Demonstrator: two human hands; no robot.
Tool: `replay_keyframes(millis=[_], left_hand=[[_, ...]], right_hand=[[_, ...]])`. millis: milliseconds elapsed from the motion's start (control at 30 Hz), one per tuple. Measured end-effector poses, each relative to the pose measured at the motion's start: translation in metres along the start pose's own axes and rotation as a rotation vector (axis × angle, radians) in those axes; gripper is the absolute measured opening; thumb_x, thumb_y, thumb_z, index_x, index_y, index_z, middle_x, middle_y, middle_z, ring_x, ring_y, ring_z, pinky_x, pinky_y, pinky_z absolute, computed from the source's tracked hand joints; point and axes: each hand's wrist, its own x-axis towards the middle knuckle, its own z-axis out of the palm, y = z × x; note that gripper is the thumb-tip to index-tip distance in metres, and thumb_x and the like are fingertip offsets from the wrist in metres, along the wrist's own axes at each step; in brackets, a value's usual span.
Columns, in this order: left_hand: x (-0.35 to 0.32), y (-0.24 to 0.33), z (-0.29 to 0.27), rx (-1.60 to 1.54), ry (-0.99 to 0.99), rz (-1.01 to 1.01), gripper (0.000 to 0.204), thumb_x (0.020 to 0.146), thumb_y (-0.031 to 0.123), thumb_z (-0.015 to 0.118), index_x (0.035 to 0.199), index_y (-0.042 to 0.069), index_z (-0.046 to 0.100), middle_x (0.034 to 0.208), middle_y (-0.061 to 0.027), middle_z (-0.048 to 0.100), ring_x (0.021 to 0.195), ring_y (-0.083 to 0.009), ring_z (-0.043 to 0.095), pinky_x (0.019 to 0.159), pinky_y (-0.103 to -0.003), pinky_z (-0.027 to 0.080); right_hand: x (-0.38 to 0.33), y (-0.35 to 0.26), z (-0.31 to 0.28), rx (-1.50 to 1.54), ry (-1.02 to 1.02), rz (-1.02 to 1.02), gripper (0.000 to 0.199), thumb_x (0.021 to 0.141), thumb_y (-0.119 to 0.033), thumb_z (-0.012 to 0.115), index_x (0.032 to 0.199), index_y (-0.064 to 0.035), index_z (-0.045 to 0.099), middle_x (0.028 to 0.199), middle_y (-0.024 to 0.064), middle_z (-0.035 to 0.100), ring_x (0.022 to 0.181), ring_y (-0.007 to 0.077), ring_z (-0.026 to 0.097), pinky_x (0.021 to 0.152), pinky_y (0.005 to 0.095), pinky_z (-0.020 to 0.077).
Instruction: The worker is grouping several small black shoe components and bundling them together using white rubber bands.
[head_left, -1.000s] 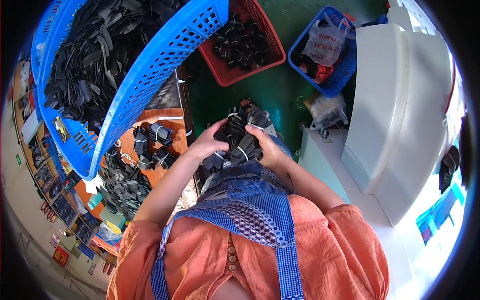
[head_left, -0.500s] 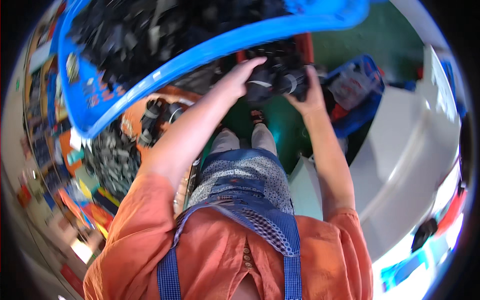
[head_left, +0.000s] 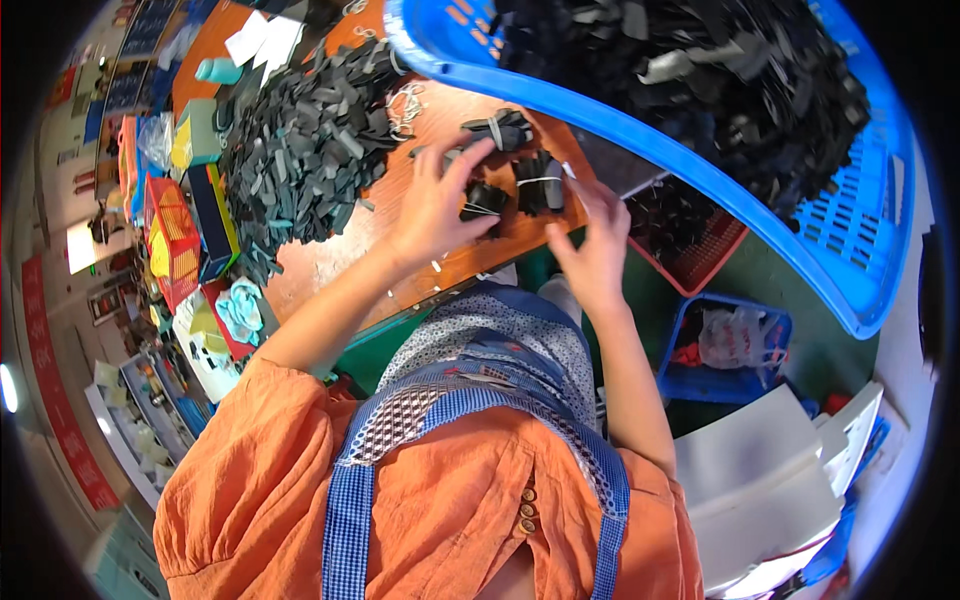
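My left hand (head_left: 436, 200) rests on the orange table (head_left: 340, 262), its fingers spread over a small black bundle tied with a white band (head_left: 480, 201). My right hand (head_left: 594, 243) reaches beside it, fingertips touching a second banded bundle (head_left: 538, 183). A third bundle (head_left: 505, 128) lies just beyond them. To the left sits a big heap of loose dark strips (head_left: 300, 150).
A large blue basket (head_left: 850, 230) full of black strips overhangs the table's right end. Below it stand a red crate (head_left: 700, 262) of bundles and a small blue crate (head_left: 730, 350) with a plastic bag. Boxes and clutter line the table's left side. A white machine (head_left: 760, 480) sits lower right.
My view has swung from the floor crates to the table. Both hands carried black bundles up from my lap and now set them on the orange tabletop.
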Motion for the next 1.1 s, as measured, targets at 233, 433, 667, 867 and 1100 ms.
replay_keyframes(millis=[233,433,667,867,1100], left_hand=[[0.003,-0.085,0.019,0.078,-0.163,-0.105,0.144,0.050,0.033,0.101,0.164,0.013,0.017,0.153,-0.0332,0.032,0.141,-0.0511,0.036,0.118,-0.053,0.034],[-0.002,-0.086,0.025,-0.388,-0.174,-0.200,0.127,0.057,0.016,0.093,0.162,0.008,0.023,0.137,-0.0263,0.047,0.129,-0.0434,0.051,0.112,-0.043,0.044],[-0.003,-0.075,0.027,-0.843,-0.230,-0.230,0.114,0.058,0.001,0.080,0.161,0.009,0.031,0.144,-0.0198,0.050,0.130,-0.0333,0.053,0.112,-0.043,0.045],[0.016,-0.031,0.023,-0.982,-0.430,-0.333,0.112,0.062,-0.006,0.073,0.163,0.009,0.027,0.153,-0.0131,0.043,0.125,-0.0234,0.056,0.104,-0.036,0.049],[0.076,0.076,0.085,-0.768,-0.678,0.190,0.105,0.068,0.006,0.078,0.161,0.014,0.032,0.146,-0.0211,0.043,0.141,-0.0365,0.041,0.119,-0.042,0.032]], right_hand=[[0.081,-0.041,0.054,-0.495,-0.471,-0.263,0.133,0.057,-0.017,0.097,0.164,-0.0296,0.019,0.170,0.0168,0.005,0.142,0.0457,0.036,0.103,0.0568,0.0509],[0.080,-0.041,0.066,-0.383,-0.494,-0.240,0.124,0.055,-0.016,0.097,0.160,-0.0275,0.031,0.163,0.0187,0.020,0.137,0.0448,0.043,0.101,0.0514,0.0553],[0.051,-0.018,0.063,0.176,-0.428,-0.047,0.110,0.061,-0.019,0.092,0.157,-0.0197,0.039,0.164,0.0218,0.016,0.144,0.0438,0.038,0.115,0.0476,0.0422],[0.023,-0.016,0.028,0.438,-0.231,0.076,0.103,0.064,-0.020,0.090,0.155,-0.0116,0.041,0.159,0.0242,0.022,0.147,0.0452,0.031,0.120,0.0450,0.0361],[-0.048,0.028,-0.079,0.331,0.138,0.261,0.098,0.065,-0.019,0.091,0.152,-0.0117,0.046,0.157,0.0218,0.030,0.145,0.0377,0.037,0.117,0.0471,0.0385]])
